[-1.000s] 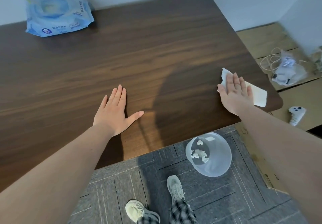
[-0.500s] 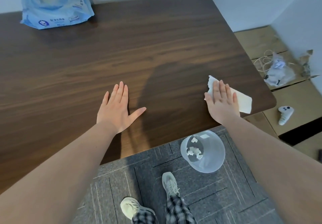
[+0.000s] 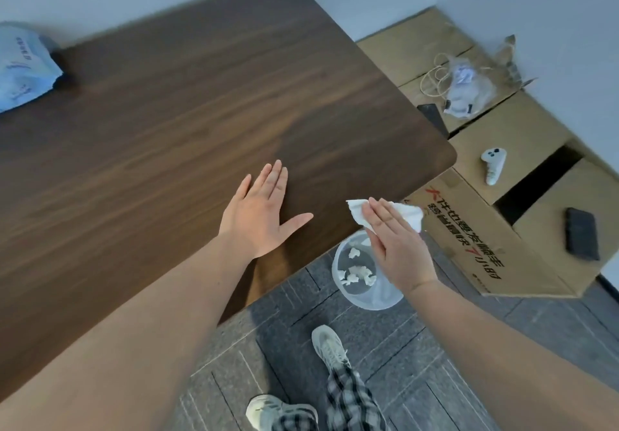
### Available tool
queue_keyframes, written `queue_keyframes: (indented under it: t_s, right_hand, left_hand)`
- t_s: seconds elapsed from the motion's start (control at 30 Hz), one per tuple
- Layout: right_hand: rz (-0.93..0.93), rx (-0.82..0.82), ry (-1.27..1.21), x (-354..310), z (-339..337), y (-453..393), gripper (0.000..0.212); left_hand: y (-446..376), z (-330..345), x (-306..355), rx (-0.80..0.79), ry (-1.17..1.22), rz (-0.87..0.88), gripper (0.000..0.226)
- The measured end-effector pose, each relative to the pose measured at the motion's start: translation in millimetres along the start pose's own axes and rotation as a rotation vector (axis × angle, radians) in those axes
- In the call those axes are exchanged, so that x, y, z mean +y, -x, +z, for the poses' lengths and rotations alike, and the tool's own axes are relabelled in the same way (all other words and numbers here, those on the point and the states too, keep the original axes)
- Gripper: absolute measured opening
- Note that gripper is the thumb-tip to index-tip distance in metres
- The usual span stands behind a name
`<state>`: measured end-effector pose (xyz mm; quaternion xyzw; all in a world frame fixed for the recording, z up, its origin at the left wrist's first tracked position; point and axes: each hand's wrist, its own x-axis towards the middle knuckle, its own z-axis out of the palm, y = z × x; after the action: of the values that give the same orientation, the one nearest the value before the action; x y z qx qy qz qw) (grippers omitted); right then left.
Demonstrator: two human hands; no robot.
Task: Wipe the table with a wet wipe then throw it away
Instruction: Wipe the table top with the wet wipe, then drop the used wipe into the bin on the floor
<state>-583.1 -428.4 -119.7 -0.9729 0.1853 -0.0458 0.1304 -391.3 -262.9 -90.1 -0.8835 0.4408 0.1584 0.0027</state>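
Note:
A white wet wipe (image 3: 407,213) lies under the fingers of my right hand (image 3: 393,244) at the near edge of the dark wooden table (image 3: 201,102), partly hanging past that edge. The hand is flat, fingers together, pressing the wipe. My left hand (image 3: 259,211) rests palm down on the table, fingers spread, holding nothing. A clear plastic bin (image 3: 363,274) with several crumpled white wipes inside stands on the floor just below my right hand.
A blue wet-wipe pack (image 3: 21,70) sits at the table's far left. Cardboard boxes (image 3: 475,246) stand to the right, with a white controller (image 3: 493,165), a dark phone (image 3: 582,233) and a plastic bag (image 3: 467,87) on them. My shoes (image 3: 330,347) are on grey carpet.
My right hand has slid the wipe across the table toward me to its near edge, above the bin. The view has swung right. My left hand stays flat on the table.

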Motion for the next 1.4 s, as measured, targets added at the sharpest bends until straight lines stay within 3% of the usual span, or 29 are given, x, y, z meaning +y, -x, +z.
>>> queue_keyframes:
  t_s: [0.17, 0.23, 0.33, 0.47, 0.8, 1.4]
  right_hand:
    - [-0.008, 0.071, -0.112, 18, 5, 21, 0.04]
    - [0.143, 0.002, -0.168, 32, 9, 33, 0.04]
    - [0.511, -0.192, -0.244, 60, 20, 51, 0.039]
    - [0.697, -0.274, -0.252, 89, 32, 48, 0.04]
    - [0.773, -0.382, -0.21, 133, 94, 27, 0.031]
    - [0.853, -0.506, -0.234, 136, 170, 21, 0.029]
  left_hand:
    - [-38, -3, 49, -0.022, -0.014, 0.127, 0.092]
    - [-55, -3, 70, -0.011, -0.019, 0.169, 0.091]
    - [-80, -2, 103, 0.023, -0.018, 0.249, 0.091]
    - [-114, -3, 147, 0.025, -0.017, 0.368, 0.091]
    - [-131, 16, 165, 0.127, -0.061, 0.388, 0.087]
    - [-132, 22, 164, 0.174, -0.06, 0.378, 0.082]
